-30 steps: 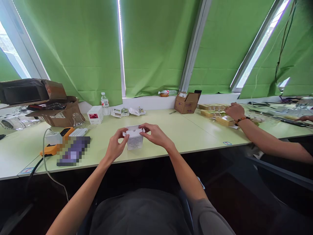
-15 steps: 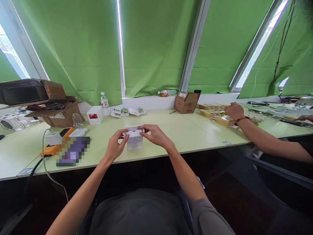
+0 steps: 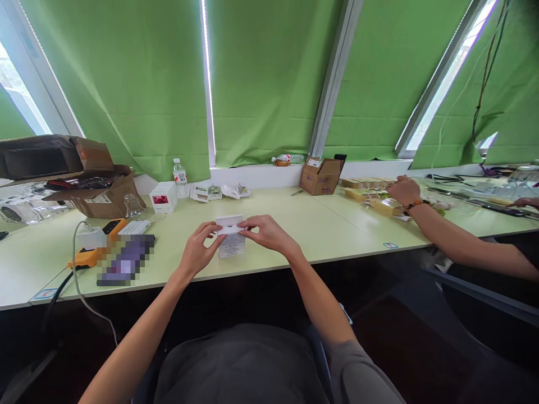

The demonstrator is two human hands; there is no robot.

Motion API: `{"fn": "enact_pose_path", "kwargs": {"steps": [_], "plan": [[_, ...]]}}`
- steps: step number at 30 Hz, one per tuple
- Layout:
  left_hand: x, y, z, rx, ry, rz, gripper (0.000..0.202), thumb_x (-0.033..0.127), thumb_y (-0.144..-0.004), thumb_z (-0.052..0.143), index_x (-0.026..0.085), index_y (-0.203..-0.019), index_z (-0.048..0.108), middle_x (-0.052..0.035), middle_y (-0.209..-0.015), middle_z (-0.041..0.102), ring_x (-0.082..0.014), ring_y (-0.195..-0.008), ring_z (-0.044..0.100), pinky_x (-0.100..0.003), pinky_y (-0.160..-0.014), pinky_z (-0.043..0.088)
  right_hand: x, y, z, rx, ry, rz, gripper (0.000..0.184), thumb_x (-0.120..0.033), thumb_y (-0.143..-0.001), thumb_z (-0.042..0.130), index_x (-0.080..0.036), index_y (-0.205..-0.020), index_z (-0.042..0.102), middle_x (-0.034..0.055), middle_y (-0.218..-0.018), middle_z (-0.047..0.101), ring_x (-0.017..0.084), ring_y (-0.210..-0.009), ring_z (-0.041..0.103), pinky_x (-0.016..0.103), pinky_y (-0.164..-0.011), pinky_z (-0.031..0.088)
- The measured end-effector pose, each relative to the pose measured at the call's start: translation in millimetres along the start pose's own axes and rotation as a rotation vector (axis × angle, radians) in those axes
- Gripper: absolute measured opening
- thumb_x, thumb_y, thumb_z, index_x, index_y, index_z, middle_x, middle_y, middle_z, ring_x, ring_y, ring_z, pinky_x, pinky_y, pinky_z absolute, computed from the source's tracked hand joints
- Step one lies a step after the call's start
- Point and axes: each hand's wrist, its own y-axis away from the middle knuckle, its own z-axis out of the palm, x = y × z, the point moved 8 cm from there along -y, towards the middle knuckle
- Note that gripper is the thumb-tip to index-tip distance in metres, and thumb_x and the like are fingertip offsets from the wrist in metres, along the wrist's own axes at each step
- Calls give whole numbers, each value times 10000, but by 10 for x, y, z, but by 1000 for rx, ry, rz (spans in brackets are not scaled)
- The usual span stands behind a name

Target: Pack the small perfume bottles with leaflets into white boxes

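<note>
A small white carton (image 3: pixel 231 244) with printed text on its front stands upright on the pale green table (image 3: pixel 295 230), in front of me. My left hand (image 3: pixel 199 251) grips its left top corner with curled fingers. My right hand (image 3: pixel 264 232) pinches the top flap from the right, thumb and fingers pressed on the lid. The flap lies nearly flat over the carton's top.
At the left are open cardboard boxes (image 3: pixel 96 193), an orange device (image 3: pixel 86 257) with a grey cable, a white box with a red picture (image 3: pixel 164 197) and a water bottle (image 3: pixel 181 177). A small brown box (image 3: pixel 320 176) stands by the sill. Another person's arm (image 3: pixel 446 230) reaches over yellow packs (image 3: pixel 387 206).
The carton's top flap has come down from half-raised to nearly flat. My hands have shifted slightly lower on the carton. The other person's arm has barely moved.
</note>
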Motion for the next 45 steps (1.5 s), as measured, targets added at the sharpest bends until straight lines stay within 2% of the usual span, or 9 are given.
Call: {"fn": "enact_pose_path", "kwargs": {"steps": [11,20,24,27,33,40,45], "plan": [[-46,14,3,22,-65,33,249,411,-905,556,243,-1046,673,-59,-1164,607,-149,-819,655,-345,-785,589,-34,-9,5,-30,55,-4,205,-307,-897,612,-240,-1016,765,28,-826,710,138,-686,594,257,-648,412],[-44,9,4,20,-66,37,252,423,-911,543,236,-1017,674,-61,-1157,615,-159,-857,659,-338,-782,594,-4,-15,27,-28,66,-2,205,-300,-895,617,-244,-1029,761,24,-816,698,135,-680,579,256,-652,403],[-46,6,0,22,-60,36,237,407,-912,546,237,-1020,671,-56,-1128,615,-165,-891,653,-330,-781,590,-8,-14,30,-25,88,-2,213,-297,-897,611,-242,-1044,755,28,-833,708,140,-691,590,260,-662,415],[-57,6,4,18,-61,24,239,402,-916,542,239,-1041,664,-53,-1127,609,-149,-846,650,-329,-772,592,-17,-16,36,-20,89,-1,221,-297,-896,609,-231,-1052,751,41,-892,727,154,-733,622,269,-693,445],[-55,20,17,30,-79,36,286,404,-932,504,257,-1144,628,-74,-1243,558,-169,-918,649,-350,-792,600,-1,-19,37,-7,62,-3,249,-273,-890,607,-230,-1105,726,48,-1066,729,178,-803,668,309,-803,502],[-57,22,31,22,-116,43,267,409,-933,494,254,-1078,658,-76,-1241,560,-174,-911,659,-353,-807,598,25,-16,49,-22,58,6,231,-254,-900,592,-230,-1080,734,48,-1024,740,193,-833,679,323,-804,517],[-49,21,22,29,-116,51,263,389,-936,496,256,-1107,645,-71,-1243,567,-167,-915,659,-351,-823,594,14,-16,42,-9,52,-3,242,-267,-900,596,-236,-1103,724,46,-1070,728,186,-821,677,328,-819,516]]}}
